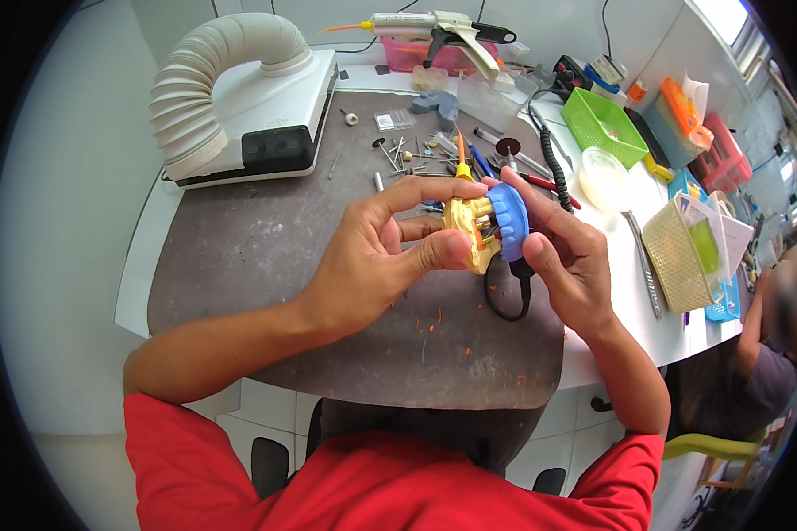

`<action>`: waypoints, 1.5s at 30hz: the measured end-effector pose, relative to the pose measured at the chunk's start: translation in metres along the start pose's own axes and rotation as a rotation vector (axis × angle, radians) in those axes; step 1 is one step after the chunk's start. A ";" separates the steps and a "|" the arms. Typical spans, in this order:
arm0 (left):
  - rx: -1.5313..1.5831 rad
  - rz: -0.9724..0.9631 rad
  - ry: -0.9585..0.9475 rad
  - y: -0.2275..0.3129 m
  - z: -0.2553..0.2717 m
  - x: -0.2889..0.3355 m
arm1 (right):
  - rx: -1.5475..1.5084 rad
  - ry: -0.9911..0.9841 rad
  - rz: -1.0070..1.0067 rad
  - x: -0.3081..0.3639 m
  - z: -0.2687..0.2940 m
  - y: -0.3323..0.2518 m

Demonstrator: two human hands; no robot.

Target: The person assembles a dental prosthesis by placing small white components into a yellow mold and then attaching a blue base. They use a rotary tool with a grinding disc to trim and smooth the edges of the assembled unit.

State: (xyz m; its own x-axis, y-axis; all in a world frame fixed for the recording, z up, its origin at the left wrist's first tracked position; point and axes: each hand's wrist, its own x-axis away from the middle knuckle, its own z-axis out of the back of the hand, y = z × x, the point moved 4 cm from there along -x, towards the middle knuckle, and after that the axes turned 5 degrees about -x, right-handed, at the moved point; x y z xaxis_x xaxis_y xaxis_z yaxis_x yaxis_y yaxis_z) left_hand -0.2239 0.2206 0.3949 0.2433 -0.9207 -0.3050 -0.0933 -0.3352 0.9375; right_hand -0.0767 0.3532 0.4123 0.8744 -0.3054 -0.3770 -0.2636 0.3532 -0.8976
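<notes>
Above the dark work mat, my left hand [363, 243] pinches a yellow dental model [465, 232] between thumb and fingers. Facing it, my right hand [566, 257] grips a blue dental impression piece [510, 221] with tooth-shaped bumps, thumb at its lower edge and fingers behind. The two pieces are side by side at a slight angle, with yellow posts and a dark gap showing between them. Whether they touch along the far side is hidden. Just behind them, an orange-tipped mixing nozzle with a yellow base [463, 159] points upward.
A white dust extractor [270, 133] with a ribbed hose stands back left. Small rotary burs [403, 155] lie scattered behind my hands. A dispensing gun [451, 35] rests at the back. Right: a green basket [604, 126], a woven basket [677, 252], a seated person [752, 372]. Orange crumbs dot the mat [354, 345].
</notes>
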 end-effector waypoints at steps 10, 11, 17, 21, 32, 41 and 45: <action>0.062 0.146 -0.002 -0.002 0.000 -0.001 | 0.005 0.029 -0.098 -0.002 0.003 0.005; 0.066 0.150 0.001 -0.003 0.000 -0.001 | -0.021 0.029 -0.118 -0.002 0.002 0.006; 0.079 0.162 0.014 -0.003 0.000 -0.001 | -0.064 0.040 -0.143 -0.002 0.003 0.007; 0.087 0.173 0.020 -0.002 0.000 -0.001 | -0.198 0.090 -0.105 -0.004 -0.002 0.000; 0.121 0.132 0.030 -0.005 0.000 0.000 | 0.288 0.080 0.114 -0.005 0.003 -0.007; -0.079 0.073 0.099 -0.005 0.008 -0.002 | 0.135 0.103 0.085 -0.003 0.002 -0.004; -0.067 0.056 0.130 -0.001 0.005 -0.001 | 0.004 0.112 0.053 -0.003 0.001 0.002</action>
State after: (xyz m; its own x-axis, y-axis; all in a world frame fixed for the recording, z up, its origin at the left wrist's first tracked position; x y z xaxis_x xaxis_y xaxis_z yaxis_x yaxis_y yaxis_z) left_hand -0.2289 0.2207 0.3929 0.3630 -0.9026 -0.2316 -0.0468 -0.2659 0.9629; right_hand -0.0792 0.3561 0.4119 0.8083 -0.3830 -0.4471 -0.3065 0.3747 -0.8750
